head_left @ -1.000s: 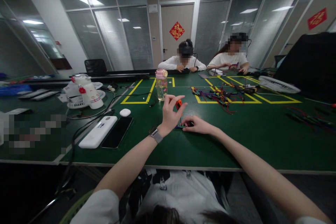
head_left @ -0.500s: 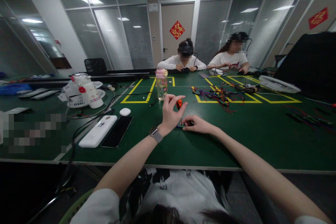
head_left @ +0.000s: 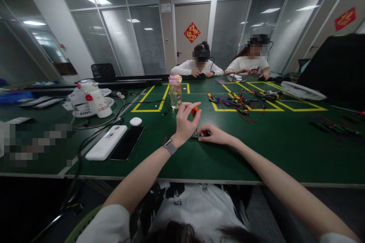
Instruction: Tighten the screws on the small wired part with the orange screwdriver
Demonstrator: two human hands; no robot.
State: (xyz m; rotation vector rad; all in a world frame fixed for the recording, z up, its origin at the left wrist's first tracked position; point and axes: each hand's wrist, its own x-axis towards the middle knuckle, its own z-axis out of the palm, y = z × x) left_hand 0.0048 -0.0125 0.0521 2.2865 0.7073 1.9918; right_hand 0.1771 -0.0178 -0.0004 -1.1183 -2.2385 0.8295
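My left hand (head_left: pixel 184 122), with a watch on the wrist, is raised above the green table (head_left: pixel 199 155) and pinches a small orange screwdriver handle (head_left: pixel 194 111) between thumb and fingers, its thin shaft pointing down. My right hand (head_left: pixel 213 135) lies on the table just right of it, fingers pressed on a small dark part with coloured wires (head_left: pixel 196 136) under the shaft's tip.
A white power bank (head_left: pixel 106 142), a black phone (head_left: pixel 127 143) and a white mouse-like object (head_left: pixel 136 121) lie to the left. A pink-capped bottle (head_left: pixel 175 92) stands ahead, a pile of coloured wires (head_left: pixel 236 103) beyond. Two people sit across the table. A white fan device (head_left: pixel 91 98) stands far left.
My left fingers have shifted slightly round the orange handle, closing over it; the hands otherwise stay in place.
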